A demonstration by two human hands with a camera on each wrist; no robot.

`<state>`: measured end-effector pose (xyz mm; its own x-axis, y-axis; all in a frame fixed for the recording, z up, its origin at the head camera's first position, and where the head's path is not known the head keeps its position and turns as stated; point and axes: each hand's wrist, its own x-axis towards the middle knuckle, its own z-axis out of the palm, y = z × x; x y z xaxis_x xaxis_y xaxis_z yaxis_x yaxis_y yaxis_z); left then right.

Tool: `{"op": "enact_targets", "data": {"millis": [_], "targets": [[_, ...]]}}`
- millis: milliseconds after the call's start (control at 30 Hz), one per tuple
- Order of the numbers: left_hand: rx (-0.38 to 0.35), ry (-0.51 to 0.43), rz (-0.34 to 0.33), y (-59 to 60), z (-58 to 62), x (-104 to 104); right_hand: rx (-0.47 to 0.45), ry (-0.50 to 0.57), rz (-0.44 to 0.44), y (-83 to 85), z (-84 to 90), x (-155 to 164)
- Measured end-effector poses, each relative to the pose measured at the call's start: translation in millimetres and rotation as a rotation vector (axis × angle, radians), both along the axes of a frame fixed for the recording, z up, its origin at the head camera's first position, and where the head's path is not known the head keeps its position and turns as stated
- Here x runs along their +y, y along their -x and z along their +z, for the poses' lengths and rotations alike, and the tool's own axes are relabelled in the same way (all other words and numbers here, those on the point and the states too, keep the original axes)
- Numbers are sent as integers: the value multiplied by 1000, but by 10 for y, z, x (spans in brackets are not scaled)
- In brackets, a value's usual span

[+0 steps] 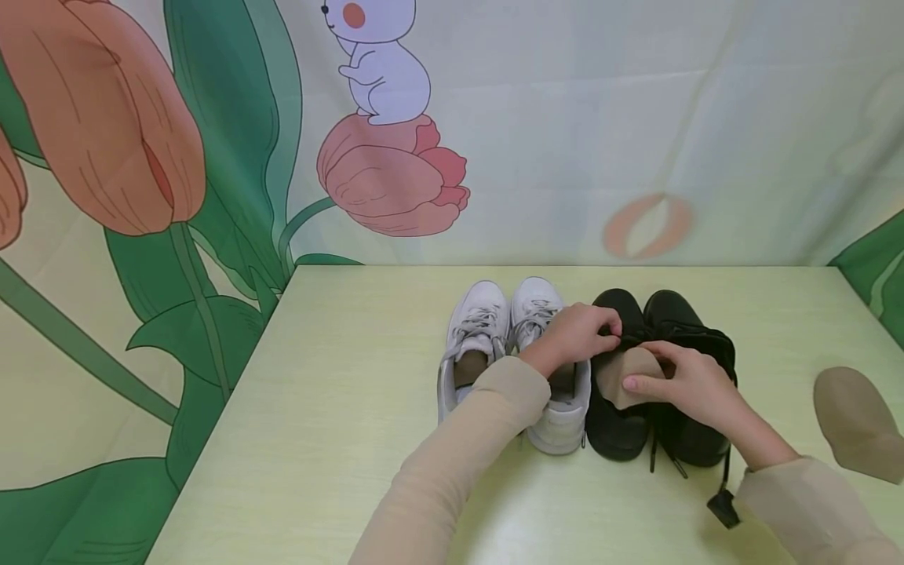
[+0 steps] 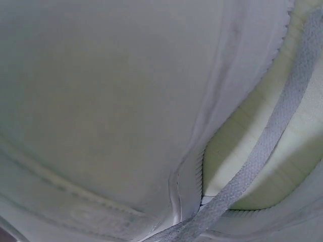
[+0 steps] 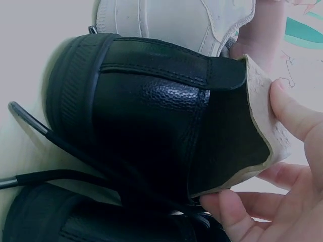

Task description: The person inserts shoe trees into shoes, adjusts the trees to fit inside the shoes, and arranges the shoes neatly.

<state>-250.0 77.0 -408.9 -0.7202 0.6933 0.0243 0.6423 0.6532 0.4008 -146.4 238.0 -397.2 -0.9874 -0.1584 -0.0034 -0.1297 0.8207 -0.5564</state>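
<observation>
A beige insole [image 1: 625, 377] is partly inside the left black shoe [image 1: 617, 431], tilted up out of its opening. My right hand [image 1: 688, 384] pinches it, thumb on the upper face; in the right wrist view the insole [image 3: 267, 121] bends upward between the fingers. My left hand [image 1: 582, 333] reaches over the white shoes and grips the black shoe's tongue at the lacing. Only a white shoe [image 2: 101, 101] and its lace [image 2: 252, 161] fill the left wrist view, with the hand out of sight. The second black shoe [image 1: 695, 439] stands alongside, under my right hand.
A pair of white sneakers [image 1: 480, 314] stands left of the black pair, brown insoles showing inside. Another brown insole [image 1: 858, 424] lies on the table [image 1: 339, 377] at the right. A black lace end with a tag [image 1: 723, 508] trails toward the front. A printed curtain [image 1: 537, 157] hangs behind.
</observation>
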Motion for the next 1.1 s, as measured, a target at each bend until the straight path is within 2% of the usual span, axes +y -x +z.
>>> {"op": "enact_targets", "data": {"millis": [900, 1100], "targets": [[-1, -13, 6, -12, -6, -3, 13, -30, -92, 5, -57, -54], [4, -20, 9, -9, -18, -9, 34, 30, -99, -46, -63, -55]]}}
